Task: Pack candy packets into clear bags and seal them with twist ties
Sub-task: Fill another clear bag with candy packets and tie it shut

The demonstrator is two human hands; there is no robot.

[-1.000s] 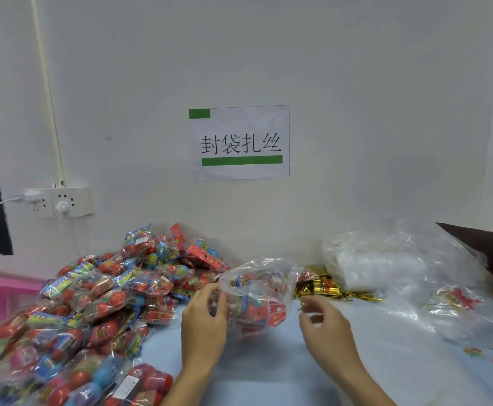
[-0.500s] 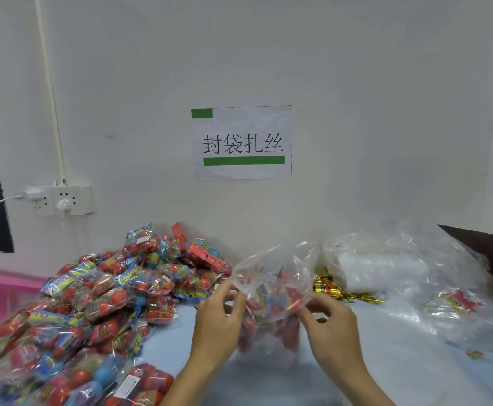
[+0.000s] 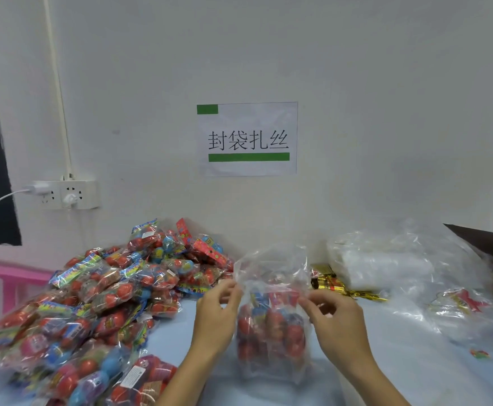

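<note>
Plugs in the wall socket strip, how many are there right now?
2. One white plug with a cable running off left sits at the left end of the socket strip; a second white plug sits lower, near the middle. None seems hidden.

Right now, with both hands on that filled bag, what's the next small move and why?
Probably gather the open top into a neck. The clear bag stands upright holding candy packets, the left hand and right hand pinch its upper sides, and its mouth is untied. The gold twist ties lie just behind.

A packing workstation: labelled wall sign (image 3: 247, 139), heaped candy packets (image 3: 107, 294), spare clear bags (image 3: 385, 265)
</note>
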